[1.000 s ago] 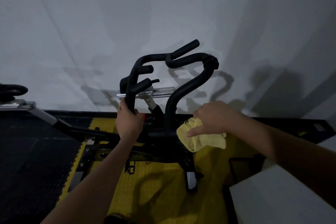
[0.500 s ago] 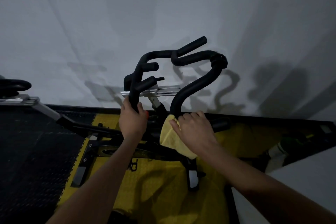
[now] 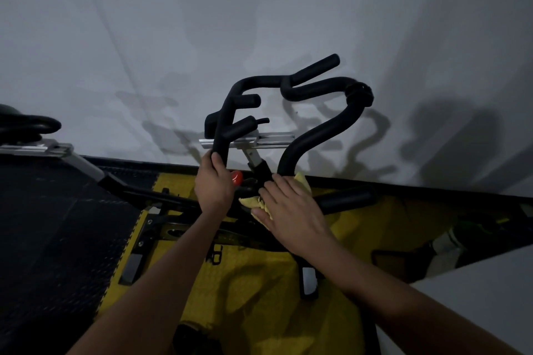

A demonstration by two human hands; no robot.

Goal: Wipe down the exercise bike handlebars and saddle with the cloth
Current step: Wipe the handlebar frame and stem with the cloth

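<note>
Right hand [image 3: 291, 210] has come in from the 3 o'clock side over the last second and now lies on the centre junction of the handlebars [image 3: 314, 135], with the yellow cloth [image 3: 253, 202] trapped beneath it. A second ago the cloth hung clear of the bar in that hand; half a second ago it had reached the base of the right-hand upright; now it sits further toward 9 o'clock, close beside the left hand [image 3: 213, 187]. Reading: wiping contact is made and the stroke is travelling across the lower bar. The upper loops and horns look not yet reached.

Right-hand fingers [image 3: 277, 186]: nearly straight, lying flat, pressing the cloth onto the black stem. No curl round it visible. Cloth shows only as yellow edges at 9 o'clock and 12 o'clock of the palm.

Left-hand fingers [image 3: 217, 163]: curled tightly round the lower end of the left upright, steadying the bars. A red knob [image 3: 236, 177] sits just beside this hand at its 3 o'clock.

Saddle [image 3: 28, 125], as I take the dark shape at the far 9 o'clock edge to be, is well apart from both hands and untouched. Yellow floor mat [image 3: 259, 291] lies below the bike frame.
</note>
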